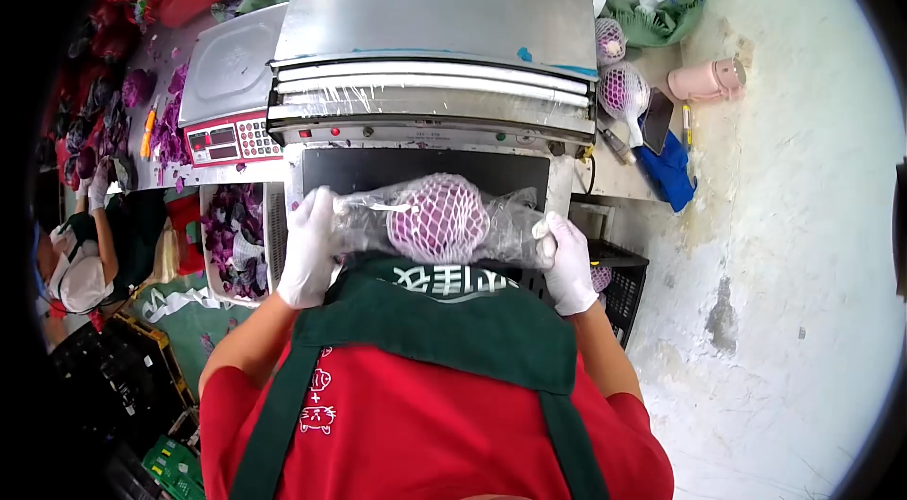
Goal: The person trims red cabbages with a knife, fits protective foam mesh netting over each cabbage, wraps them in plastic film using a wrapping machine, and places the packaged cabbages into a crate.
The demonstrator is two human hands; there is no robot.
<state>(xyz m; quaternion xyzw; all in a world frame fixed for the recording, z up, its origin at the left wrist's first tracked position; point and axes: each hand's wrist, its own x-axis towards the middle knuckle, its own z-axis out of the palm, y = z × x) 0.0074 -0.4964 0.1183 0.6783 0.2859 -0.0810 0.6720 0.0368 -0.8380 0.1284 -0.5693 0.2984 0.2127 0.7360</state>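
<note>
A purple cabbage (440,219) in a white foam net is in front of my apron, at the near edge of the wrapping machine (435,13). Clear plastic film (364,224) lies around it and stretches out to both sides. My left hand (310,250), in a white glove, is closed on the film's left end. At the right end, my right hand (569,264), also gloved, pinches the gathered film. Behind the cabbage is the machine's dark plate (378,165), partly hidden by the film.
A scale (231,75) stands left of the machine. Below it, a white crate (276,235) holds purple leaves. On the right are a netted cabbage (624,89), a phone (657,120), a blue cloth (668,171) and a pink cup (704,79). Another person (90,264) works at far left.
</note>
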